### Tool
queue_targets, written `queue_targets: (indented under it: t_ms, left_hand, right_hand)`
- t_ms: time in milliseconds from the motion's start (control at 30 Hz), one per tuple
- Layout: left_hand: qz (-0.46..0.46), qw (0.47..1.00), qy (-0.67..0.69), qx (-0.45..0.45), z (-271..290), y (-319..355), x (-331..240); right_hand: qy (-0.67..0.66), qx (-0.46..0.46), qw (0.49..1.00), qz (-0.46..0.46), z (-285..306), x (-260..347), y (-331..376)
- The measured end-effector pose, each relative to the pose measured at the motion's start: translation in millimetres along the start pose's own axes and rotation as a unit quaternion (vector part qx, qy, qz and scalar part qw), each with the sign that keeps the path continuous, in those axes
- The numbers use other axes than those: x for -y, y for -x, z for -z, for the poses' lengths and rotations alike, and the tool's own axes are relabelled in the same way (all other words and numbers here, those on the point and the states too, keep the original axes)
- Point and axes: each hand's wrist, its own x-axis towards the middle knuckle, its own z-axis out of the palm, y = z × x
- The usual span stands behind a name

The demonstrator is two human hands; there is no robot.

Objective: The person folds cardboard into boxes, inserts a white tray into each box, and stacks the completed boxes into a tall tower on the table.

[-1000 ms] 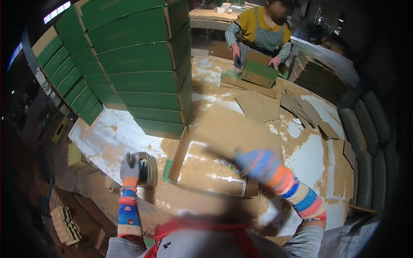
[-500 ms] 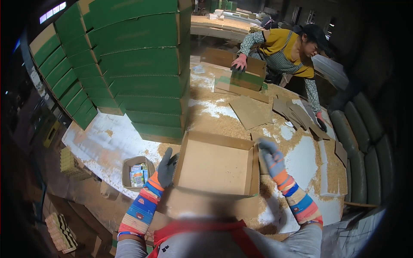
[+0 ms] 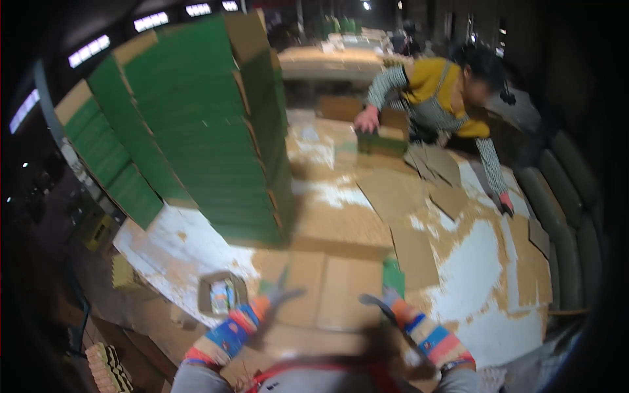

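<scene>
A brown cardboard box [image 3: 331, 288] with green on its sides lies in front of me, two panels meeting along a seam in the middle. My left hand [image 3: 282, 298], in a grey work glove, is at its left side with the fingers spread. At the right side is my right hand [image 3: 385, 303], gloved too, its thumb and fingers apart. Neither hand is closed around the cardboard. Blur hides whether the fingers press on it. Below the hands, more brown cardboard [image 3: 295, 340] lies close to my body.
Tall stacks of green boxes [image 3: 190, 131] rise at the left. A small container [image 3: 204, 295] with colourful packets stands near my left forearm. Flat cardboard pieces [image 3: 413, 252] lie on the dusty white table [image 3: 468, 252]. Across it, a co-worker [image 3: 432, 92] has one hand on a green box [image 3: 383, 141].
The open, empty box interior before me is replaced by a seamed cardboard face. Both hands moved inward and lower in view. The view shifted, and the co-worker's far hand still reaches over the table.
</scene>
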Motion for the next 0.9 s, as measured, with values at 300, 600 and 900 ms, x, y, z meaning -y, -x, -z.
queue_targets:
  t_ms: [300, 600, 900]
  left_hand:
    - [-0.249, 0.940, 0.223, 0.069, 18, -35, -241]
    - [-0.543, 0.696, 0.034, -0.468, 283, 34, -369]
    - [-0.557, 0.711, -0.127, -0.410, 352, -43, -334]
  right_hand:
    - [-0.426, 0.008, 0.889, 0.165, 71, 92, -32]
    - [-0.173, -0.015, 0.910, 0.378, 30, 400, -138]
    - [0.247, -0.265, 0.852, 0.377, -45, 497, -267]
